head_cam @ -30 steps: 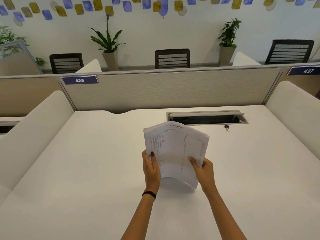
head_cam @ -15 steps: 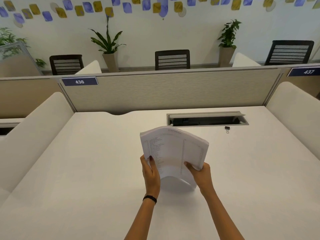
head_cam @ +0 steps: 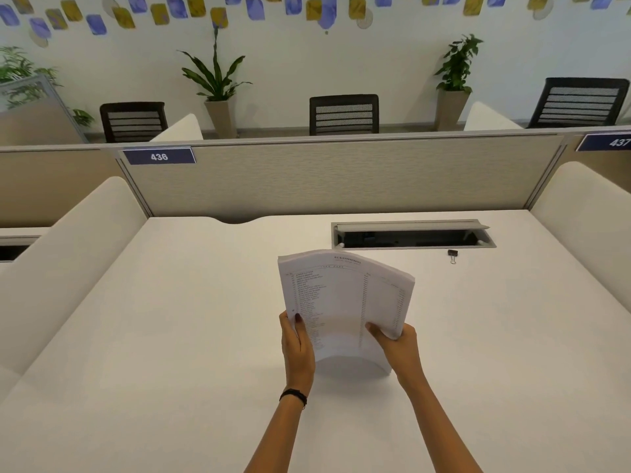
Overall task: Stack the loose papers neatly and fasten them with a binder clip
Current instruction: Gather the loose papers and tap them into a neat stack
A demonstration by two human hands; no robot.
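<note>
A stack of printed papers [head_cam: 345, 302] stands upright on the white desk [head_cam: 170, 336], bowed outward, with its bottom edge on or just above the surface. My left hand [head_cam: 296, 346] grips its left edge with the thumb on the front page. My right hand [head_cam: 397, 346] holds the lower right edge. A small black binder clip [head_cam: 452, 254] lies on the desk to the far right, apart from both hands, just in front of the cable tray.
An open cable tray slot [head_cam: 413, 235] is set in the desk behind the papers. A grey partition [head_cam: 341, 179] closes off the far side, and cream padded dividers [head_cam: 68, 254] flank the desk left and right. Chairs and potted plants stand beyond.
The stack has dropped slightly toward the desk and tilted a little to the left. Both hands keep their grip on its edges.
</note>
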